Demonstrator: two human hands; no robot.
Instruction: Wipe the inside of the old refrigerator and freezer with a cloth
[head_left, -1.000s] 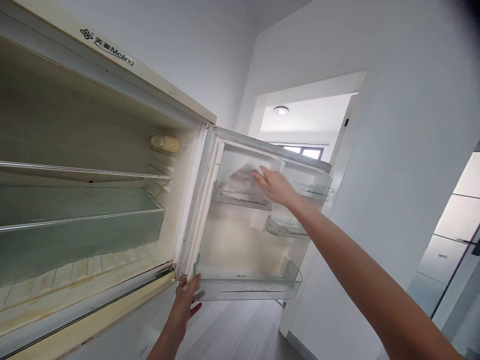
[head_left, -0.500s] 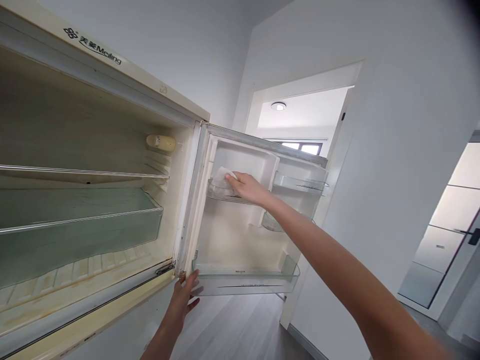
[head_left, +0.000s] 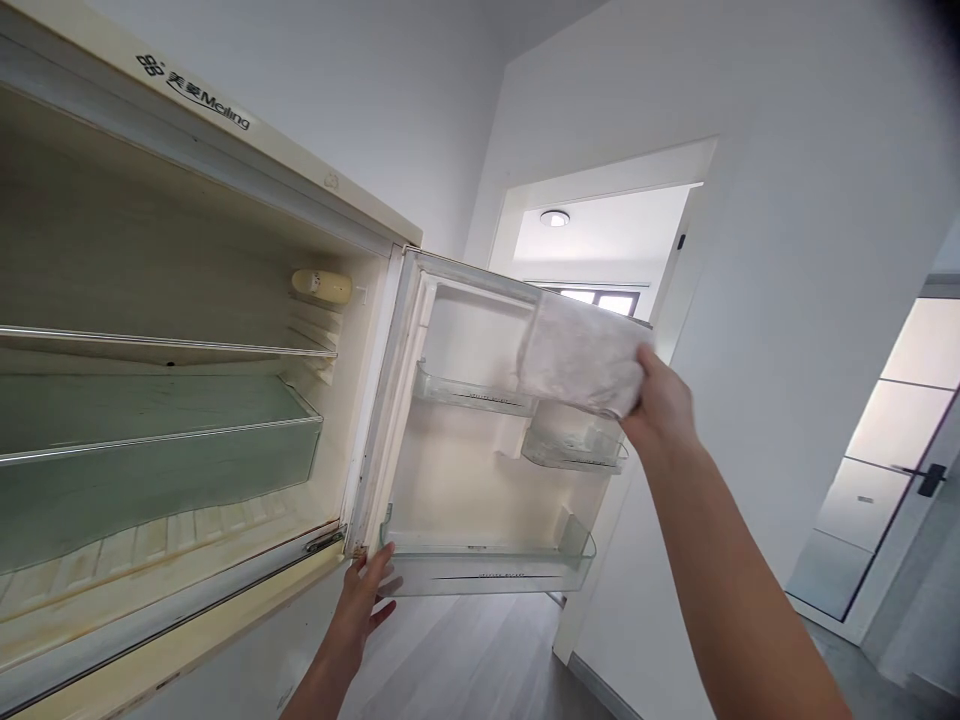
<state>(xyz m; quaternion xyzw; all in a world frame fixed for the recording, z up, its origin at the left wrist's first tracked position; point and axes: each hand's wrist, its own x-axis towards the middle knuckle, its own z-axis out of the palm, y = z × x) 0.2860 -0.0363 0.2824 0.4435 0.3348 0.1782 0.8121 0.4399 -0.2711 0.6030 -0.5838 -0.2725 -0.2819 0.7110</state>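
A cream refrigerator stands open, its door (head_left: 457,470) swung out to the right. My right hand (head_left: 660,405) grips a white cloth (head_left: 577,355) and presses it against the upper right part of the door's inner side, over the right-hand clear bin (head_left: 574,450). My left hand (head_left: 367,590) rests with fingers spread on the bottom corner of the door, beside the lowest door shelf (head_left: 487,575). Another clear bin (head_left: 472,392) sits at the upper left of the door.
Inside the fridge are glass shelves (head_left: 165,345) and a clear drawer (head_left: 161,470), with a small lamp housing (head_left: 321,286) on the side wall. A doorway (head_left: 600,240) opens behind the door. A glass door (head_left: 885,470) stands at the right.
My right hand has carried the cloth from the upper left bin across to the upper right edge of the door. My left hand has stayed at the door's bottom corner.
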